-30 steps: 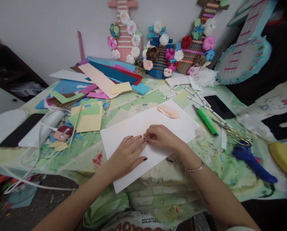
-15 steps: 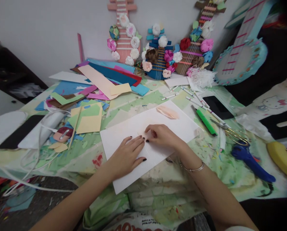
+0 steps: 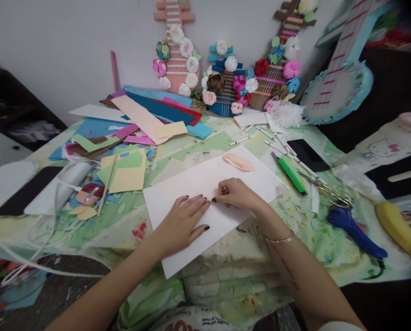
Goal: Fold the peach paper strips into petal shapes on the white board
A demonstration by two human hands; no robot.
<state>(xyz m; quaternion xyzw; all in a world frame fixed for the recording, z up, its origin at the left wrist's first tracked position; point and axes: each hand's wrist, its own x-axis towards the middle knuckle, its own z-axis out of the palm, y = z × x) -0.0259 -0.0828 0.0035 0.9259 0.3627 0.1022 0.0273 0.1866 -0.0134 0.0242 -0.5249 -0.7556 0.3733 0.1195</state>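
Observation:
A white sheet (image 3: 184,257) lies slantwise at the front of the table. My left hand (image 3: 182,225) rests flat on it, fingers stretched out and thumb apart. Close to its fingertips, my right hand (image 3: 234,195) has its fingers curled and pinched just over the sheet. Whatever sits in that pinch, if anything, is too small or hidden to make out. Faint creases or lines show on the sheet between the two hands. Beyond them, on the sheet's far part, lies a peach petal-shaped piece of paper (image 3: 239,162).
On the right lie a green cutter (image 3: 291,174), gold-handled scissors (image 3: 332,193), a blue glue gun (image 3: 357,230) and a black phone (image 3: 308,155). Coloured paper strips (image 3: 139,117) pile up at the back left. Flower-covered paper instruments (image 3: 226,82) lean on the wall.
My right hand has slid slightly right across the sheet, its fingers still curled. My left hand stays flat in place. The view has shifted a little.

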